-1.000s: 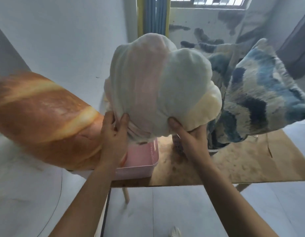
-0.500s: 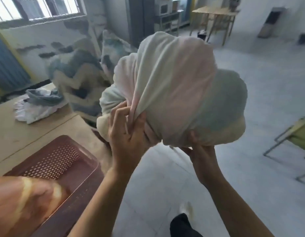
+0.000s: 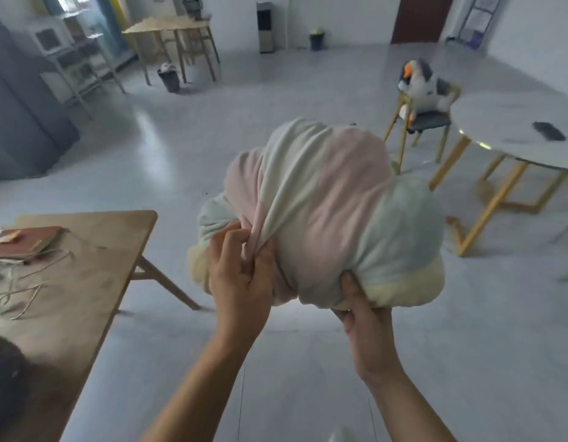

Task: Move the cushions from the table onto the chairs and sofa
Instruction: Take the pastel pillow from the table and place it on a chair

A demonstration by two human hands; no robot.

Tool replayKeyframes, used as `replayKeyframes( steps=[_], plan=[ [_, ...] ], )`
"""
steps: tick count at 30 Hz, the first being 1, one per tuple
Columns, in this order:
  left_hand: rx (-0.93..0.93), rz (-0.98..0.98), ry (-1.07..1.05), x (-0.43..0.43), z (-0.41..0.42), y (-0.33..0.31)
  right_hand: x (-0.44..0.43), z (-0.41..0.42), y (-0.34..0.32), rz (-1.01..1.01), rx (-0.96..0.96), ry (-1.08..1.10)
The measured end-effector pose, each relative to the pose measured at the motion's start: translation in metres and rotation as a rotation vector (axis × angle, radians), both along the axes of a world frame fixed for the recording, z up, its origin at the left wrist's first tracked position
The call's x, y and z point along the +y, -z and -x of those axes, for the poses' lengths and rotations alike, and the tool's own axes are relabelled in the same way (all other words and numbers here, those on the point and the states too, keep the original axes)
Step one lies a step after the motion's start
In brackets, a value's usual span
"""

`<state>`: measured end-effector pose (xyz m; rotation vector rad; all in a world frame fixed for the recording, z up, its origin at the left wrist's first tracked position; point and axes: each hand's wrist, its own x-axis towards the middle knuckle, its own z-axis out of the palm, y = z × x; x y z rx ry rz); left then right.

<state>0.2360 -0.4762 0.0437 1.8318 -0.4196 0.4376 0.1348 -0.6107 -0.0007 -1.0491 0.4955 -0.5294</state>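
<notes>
I have swung round since half a second ago: the pink basket, the bread-shaped cushion and the blue patterned ones have all left my view, and open floor now fills it. At the left, only the right-hand corner of the wooden table (image 3: 94,260) shows, with a reddish book (image 3: 24,242) and some pale strips (image 3: 18,291) near its left edge. Just past that corner my left hand (image 3: 241,275) pinches a gathered fold of the pastel cushion (image 3: 324,212), fingers curled tight into the fabric. The cushion hangs in the air over the floor, clear of the table, still bunched as it was. My right hand (image 3: 362,307) cups it from beneath, thumb pressed up into the pale yellow rim. Beyond it, to the right, a yellow-legged chair (image 3: 431,122) already bears a plush bird (image 3: 419,84), beside the near edge of a round white table (image 3: 499,116). I judge the pick-up done and the carry under way; that chair looks taken, so I need another seat.

As for containers, I see only two bins: a dark one (image 3: 169,80) by the far table's legs, something pale at its top that I cannot make out, and another (image 3: 317,42) at the back wall, its contents hidden.
</notes>
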Motion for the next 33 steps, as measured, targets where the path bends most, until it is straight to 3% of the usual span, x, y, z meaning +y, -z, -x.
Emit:
replayKeyframes(
  steps=[6, 10, 19, 33],
  plan=[
    [0.153, -0.030, 0.109, -0.127, -0.035, 0.003, -0.125, -0.019, -0.007, -0.002, -0.002, 0.131],
    [0.397, -0.036, 0.181, -0.176, -0.077, 0.014, -0.188, -0.042, -0.013, 0.029, -0.041, 0.166],
    [0.634, 0.042, 0.286, -0.320, -0.200, 0.067, -0.318, -0.156, 0.016, 0.052, -0.025, 0.262],
    [0.686, -0.121, 0.504, -0.587, -0.467, 0.058, -0.571, -0.349, -0.001, -0.005, -0.204, 0.407]
  ],
)
